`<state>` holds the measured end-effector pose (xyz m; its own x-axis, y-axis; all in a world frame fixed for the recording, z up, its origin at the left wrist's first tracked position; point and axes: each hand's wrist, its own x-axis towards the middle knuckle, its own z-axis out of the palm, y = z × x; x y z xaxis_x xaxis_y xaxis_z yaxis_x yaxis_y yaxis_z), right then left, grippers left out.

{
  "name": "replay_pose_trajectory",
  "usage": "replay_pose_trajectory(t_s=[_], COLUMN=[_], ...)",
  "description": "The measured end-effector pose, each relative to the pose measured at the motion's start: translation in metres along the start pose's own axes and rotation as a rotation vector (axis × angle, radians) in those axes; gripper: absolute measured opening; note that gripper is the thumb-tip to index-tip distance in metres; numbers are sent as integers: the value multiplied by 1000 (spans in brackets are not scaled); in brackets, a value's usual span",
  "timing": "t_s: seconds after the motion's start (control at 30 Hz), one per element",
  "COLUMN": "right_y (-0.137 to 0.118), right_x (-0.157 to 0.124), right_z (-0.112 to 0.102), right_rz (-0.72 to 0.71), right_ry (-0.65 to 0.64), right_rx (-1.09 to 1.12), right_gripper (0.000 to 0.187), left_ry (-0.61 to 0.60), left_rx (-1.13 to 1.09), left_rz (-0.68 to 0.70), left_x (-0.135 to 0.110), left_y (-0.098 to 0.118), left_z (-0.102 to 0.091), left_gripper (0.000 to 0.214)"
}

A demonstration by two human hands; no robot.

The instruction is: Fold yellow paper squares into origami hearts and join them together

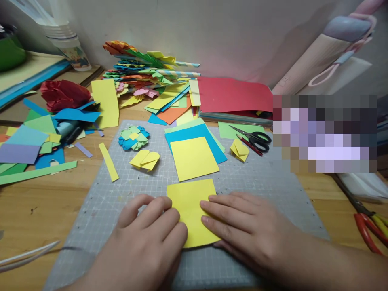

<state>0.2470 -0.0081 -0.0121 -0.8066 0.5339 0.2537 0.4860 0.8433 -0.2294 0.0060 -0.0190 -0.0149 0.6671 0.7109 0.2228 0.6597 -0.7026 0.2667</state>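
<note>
your two grips worked low over the gray cutting mat [100,214], with the yellow sheet [192,212] between them; your left grip [148,238] lay at its left edge, fingers curled well in, the thumb hidden, so i could not tell whether it pinched the paper; your right grip [254,226] had its fingers straight and together on top of the sheet's right side, the thumb down by the near edge, and i could not tell whether that thumb pressed from below; just beyond both grips sat a yellow square [194,159], on top of a blue sheet [214,143]; ahead of your left grip rested a folded yellow piece [145,160], and past it a blue-and-green paper flower [133,138]; a yellow strip [108,162] lay farther out to that grip's left; beyond your right grip stood a second folded piece [239,150], just beside a red pencil [250,145] and black scissors [262,140]; well to that grip's right, red-handled scissors [362,230] lay on the wooden bench [336,218].
</note>
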Motion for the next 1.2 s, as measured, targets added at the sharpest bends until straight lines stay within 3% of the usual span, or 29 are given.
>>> replay_pose_trajectory(t_s=[0.2,0.33,0.53,0.93,1.2], right_y=[-4,1,9,10,9], right_x=[2,2,10,19,21], right_z=[2,0,4,5,4], right_rz=[186,325,488,513,553], right_ry=[-5,-19,-46,-143,-140], right_rx=[225,382,439,322,363], right_gripper=[19,18,19,20,22], left_ry=[-19,-28,-97,-148,-161], left_rx=[-108,-220,-226,-122,-124], left_rz=[-63,-182,-330,-337,-324], left_x=[10,11,14,20,22], left_y=[-2,-1,-5,-9,-11], left_z=[-7,-9,-6,-3,-2], left_gripper=[15,15,23,25,26])
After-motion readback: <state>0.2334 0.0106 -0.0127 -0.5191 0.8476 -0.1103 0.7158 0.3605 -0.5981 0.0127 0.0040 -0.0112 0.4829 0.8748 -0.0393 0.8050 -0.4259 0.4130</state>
